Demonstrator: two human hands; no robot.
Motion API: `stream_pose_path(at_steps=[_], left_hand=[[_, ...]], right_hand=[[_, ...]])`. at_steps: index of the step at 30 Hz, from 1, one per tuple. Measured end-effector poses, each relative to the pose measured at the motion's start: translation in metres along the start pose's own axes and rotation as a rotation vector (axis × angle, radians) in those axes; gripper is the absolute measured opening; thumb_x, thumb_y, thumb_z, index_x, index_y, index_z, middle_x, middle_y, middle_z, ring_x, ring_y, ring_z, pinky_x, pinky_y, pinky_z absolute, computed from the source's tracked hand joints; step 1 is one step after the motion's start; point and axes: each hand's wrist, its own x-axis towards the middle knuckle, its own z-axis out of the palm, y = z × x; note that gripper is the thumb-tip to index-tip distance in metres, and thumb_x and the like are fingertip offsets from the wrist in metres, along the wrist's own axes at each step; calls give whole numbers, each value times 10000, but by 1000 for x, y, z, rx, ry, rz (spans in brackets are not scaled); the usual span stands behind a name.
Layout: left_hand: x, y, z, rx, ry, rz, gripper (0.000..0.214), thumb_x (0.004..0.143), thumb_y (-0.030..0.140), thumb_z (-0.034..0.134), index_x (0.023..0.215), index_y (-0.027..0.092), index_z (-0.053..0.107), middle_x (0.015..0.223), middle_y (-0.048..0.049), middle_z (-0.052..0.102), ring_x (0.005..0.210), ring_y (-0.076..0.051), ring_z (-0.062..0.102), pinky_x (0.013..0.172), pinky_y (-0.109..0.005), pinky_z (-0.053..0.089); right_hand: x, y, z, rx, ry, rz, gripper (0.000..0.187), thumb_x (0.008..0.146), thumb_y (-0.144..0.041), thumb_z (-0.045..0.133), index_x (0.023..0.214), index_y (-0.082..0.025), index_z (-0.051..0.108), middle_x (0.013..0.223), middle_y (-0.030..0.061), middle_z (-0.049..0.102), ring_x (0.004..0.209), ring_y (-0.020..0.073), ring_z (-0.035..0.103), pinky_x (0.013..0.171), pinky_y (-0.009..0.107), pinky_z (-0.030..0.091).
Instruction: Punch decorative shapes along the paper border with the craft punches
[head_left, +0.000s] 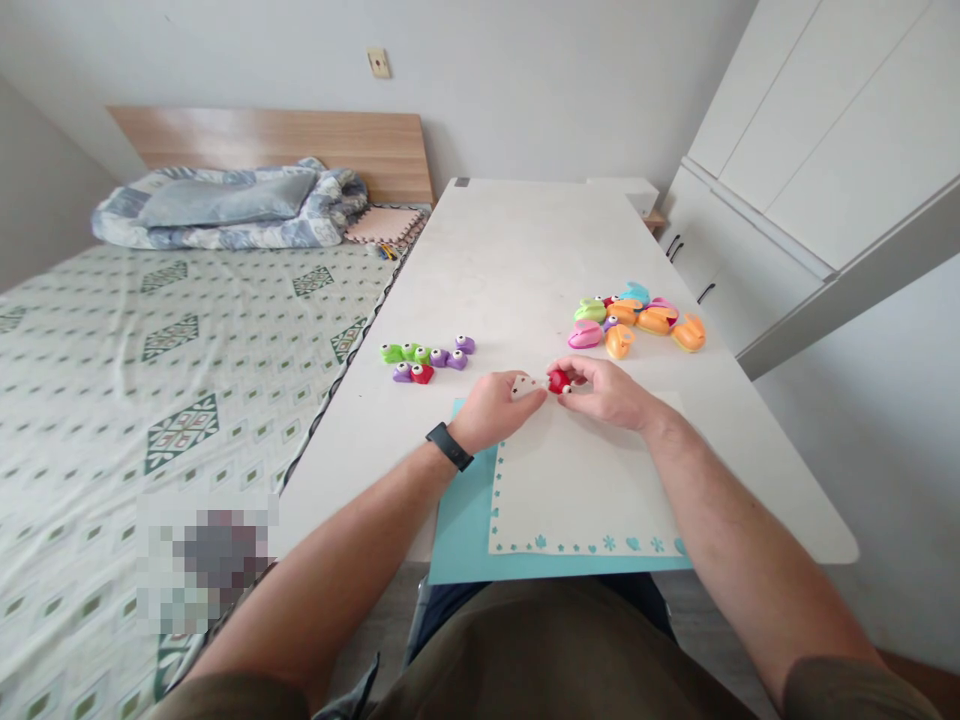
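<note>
My left hand [496, 410] pinches the far left part of a white sheet of paper [581, 490], whose lifted corner shows small punched holes. Between the fingers of my right hand [609, 390] is a small red craft punch [559, 382], held at the paper's far edge. Whether its slot is around the paper I cannot tell. Small stars, flowers and other shapes are cut along the sheet's left and near edges. A light blue sheet [466, 515] lies beneath it and shows through these holes.
Several small green and purple punches [439, 357] and a red punch [422, 374] stand left of my hands. Larger orange, pink, green and blue punches [654, 320] are grouped at the right. A bed [247, 300] adjoins the white table [525, 260]; cabinets [750, 230] stand right.
</note>
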Motion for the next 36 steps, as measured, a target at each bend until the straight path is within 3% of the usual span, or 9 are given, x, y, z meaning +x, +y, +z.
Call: stream_pose_path(at_steps=[18,36], left_hand=[[0,3,-1,40,6,-27,323,899,457,589,852,162,715,684,-8,623,629,-138,528,539,-238,353],[0,2,0,40,-8,-33,331,903,455,581,883,155,720,673,-1,612,606,-129,516,526,-233,338]], right_hand=[[2,-1,3,45,4,8,316,860,-294,685,1172,-243,691,1132,48,739,1031,250,663,971,425,501],[2,-1,2,63,-15,39,245,929,-324,617,1144,-214,663,1091,46,715,948,205,631,877,342,493]])
